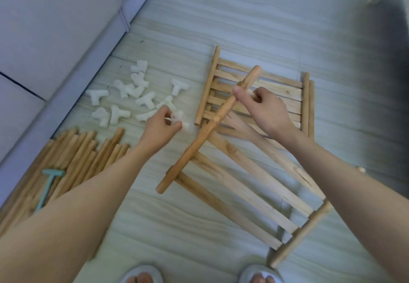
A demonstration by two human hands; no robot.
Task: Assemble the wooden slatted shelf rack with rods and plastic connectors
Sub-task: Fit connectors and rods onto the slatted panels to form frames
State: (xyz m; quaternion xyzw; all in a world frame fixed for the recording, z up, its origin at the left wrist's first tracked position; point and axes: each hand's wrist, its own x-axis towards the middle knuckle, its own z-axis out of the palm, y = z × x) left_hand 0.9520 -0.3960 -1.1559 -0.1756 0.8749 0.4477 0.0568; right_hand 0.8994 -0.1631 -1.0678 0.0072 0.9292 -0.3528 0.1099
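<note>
Connector, blurred, perhaps in left grip

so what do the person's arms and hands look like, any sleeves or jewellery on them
Both forearms are bare as far as the frame shows, with no sleeves in view. The left hand and the right hand wear no gloves, and no rings, watch or bracelet are visible, though the picture is somewhat blurred.
</note>
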